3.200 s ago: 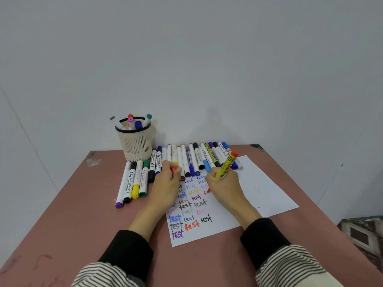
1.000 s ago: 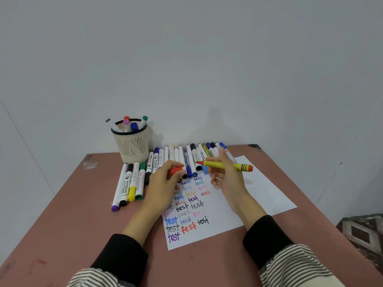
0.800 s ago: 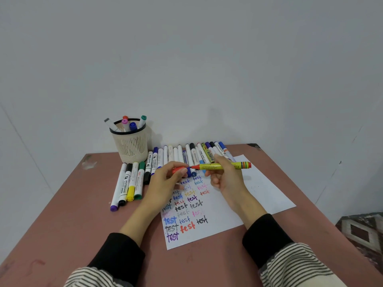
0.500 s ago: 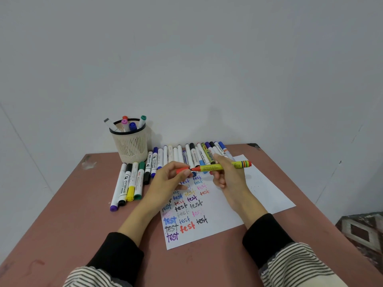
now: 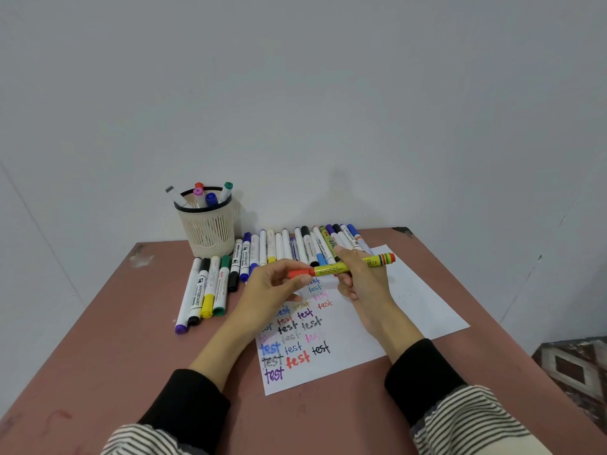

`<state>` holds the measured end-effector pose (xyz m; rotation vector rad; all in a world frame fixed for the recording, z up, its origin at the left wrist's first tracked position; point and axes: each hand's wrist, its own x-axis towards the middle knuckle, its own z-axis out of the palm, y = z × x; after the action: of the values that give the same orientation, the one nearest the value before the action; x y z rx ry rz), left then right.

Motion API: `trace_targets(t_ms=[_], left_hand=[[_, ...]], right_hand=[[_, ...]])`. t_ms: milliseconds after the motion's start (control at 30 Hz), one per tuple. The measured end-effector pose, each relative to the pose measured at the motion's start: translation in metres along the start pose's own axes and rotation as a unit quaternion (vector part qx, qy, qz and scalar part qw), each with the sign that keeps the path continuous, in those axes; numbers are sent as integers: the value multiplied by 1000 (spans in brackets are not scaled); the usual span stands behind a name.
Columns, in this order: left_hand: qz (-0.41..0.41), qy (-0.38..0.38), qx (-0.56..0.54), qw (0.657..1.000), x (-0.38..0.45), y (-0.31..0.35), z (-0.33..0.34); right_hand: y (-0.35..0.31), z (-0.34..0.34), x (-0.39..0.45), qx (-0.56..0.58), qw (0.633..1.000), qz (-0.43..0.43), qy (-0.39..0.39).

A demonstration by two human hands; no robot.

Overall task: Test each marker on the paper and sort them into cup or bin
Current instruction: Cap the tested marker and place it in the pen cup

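Observation:
A yellow-green marker with a striped orange end lies level above the white paper, gripped by my right hand round its barrel. Its orange cap sits on the marker's left tip, pinched by the thumb and fingers of my left hand. The paper carries several coloured "test" words. A cream slotted cup at the back left holds several markers. A row of markers lies along the paper's far edge.
More markers lie side by side left of the paper on the reddish-brown table. A grey wall stands right behind the table. A patterned floor patch shows beyond the table's right edge.
My right hand stopped writing, lifted the marker and turned it level. My left hand brought the orange cap rightward onto the marker's tip.

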<state>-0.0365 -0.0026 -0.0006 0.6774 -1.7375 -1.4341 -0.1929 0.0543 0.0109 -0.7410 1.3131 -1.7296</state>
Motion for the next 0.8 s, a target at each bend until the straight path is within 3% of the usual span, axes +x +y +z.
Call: trace_targets(t_ms=[200,500,800], left_hand=[[4,-21,26,999,-1,-3,4],[1,-6,46,999,-2,-4,2],[-31,-51,49,997,-3,-9,1]], right_hand=[[1,-2,2,-2,1000,7,24],[-3,0,-2,4,1000,19,-3],[-4,1,-7,-38,998,-24,-35]])
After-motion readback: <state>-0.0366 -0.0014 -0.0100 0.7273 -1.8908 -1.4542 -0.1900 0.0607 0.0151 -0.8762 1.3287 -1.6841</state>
